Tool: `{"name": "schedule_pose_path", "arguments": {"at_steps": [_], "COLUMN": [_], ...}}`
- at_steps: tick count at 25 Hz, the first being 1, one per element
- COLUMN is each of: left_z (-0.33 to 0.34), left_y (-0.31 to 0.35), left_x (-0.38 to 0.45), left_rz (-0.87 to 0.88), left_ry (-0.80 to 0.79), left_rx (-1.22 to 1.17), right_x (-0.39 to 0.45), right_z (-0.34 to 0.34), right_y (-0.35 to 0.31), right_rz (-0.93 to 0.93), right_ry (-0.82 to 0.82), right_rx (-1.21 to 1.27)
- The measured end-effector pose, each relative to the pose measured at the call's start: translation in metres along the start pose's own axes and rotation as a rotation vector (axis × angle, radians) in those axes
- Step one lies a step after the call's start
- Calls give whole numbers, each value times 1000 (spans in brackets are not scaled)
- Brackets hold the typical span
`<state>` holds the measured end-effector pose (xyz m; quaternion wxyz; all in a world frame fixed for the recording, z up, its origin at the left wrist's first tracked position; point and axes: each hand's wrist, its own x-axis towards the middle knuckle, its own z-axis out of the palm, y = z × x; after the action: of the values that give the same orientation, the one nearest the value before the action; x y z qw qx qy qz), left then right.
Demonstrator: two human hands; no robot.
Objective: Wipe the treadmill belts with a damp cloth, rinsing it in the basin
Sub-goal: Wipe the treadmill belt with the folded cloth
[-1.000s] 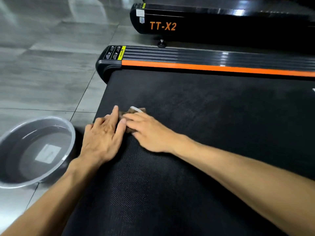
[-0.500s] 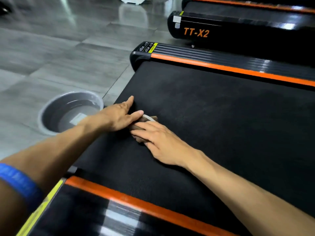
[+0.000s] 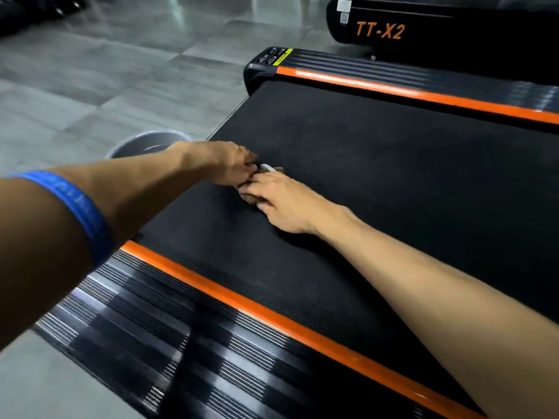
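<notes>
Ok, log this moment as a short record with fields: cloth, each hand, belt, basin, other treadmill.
cloth: brown cloth, bunched small on the belt, mostly hidden under both hands
left hand: on the cloth, fingers curled over its far edge
right hand: on the cloth, fingers fairly straight
belt: black, between orange-edged side rails
basin: grey, on the floor past the belt's end, partly hidden by the left forearm
other treadmill: behind, marked TT-X2

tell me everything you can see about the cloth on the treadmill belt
The cloth is small, brownish and bunched or folded, mostly hidden under both hands. A white tag or edge sticks out at its far side. It lies on the black textured belt near the belt's end by the grey basin. The left hand grips it with curled fingers; the right hand presses on it with straight fingers. Whether it is wet cannot be told.
</notes>
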<state>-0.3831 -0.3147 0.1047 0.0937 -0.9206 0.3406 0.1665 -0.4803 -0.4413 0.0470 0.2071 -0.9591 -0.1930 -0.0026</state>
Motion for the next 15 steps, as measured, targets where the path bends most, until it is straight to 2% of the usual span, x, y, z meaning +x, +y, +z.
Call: {"name": "schedule_pose_path", "arguments": {"at_steps": [5,10,15], "left_z": [-14,-20,-1], "left_y": [24,42,27], "left_x": [17,20,12], "left_rz": [-51,15,100], "left_ry": [34,92,170], "left_rx": [41,49,8], "right_x": [-15,-12,4], "right_z": [-25,-23,-7], "right_y": [28,30,12], "right_rz": [117,397,515], "right_ry": [63,262,339], "right_rx": [18,2,-27]}}
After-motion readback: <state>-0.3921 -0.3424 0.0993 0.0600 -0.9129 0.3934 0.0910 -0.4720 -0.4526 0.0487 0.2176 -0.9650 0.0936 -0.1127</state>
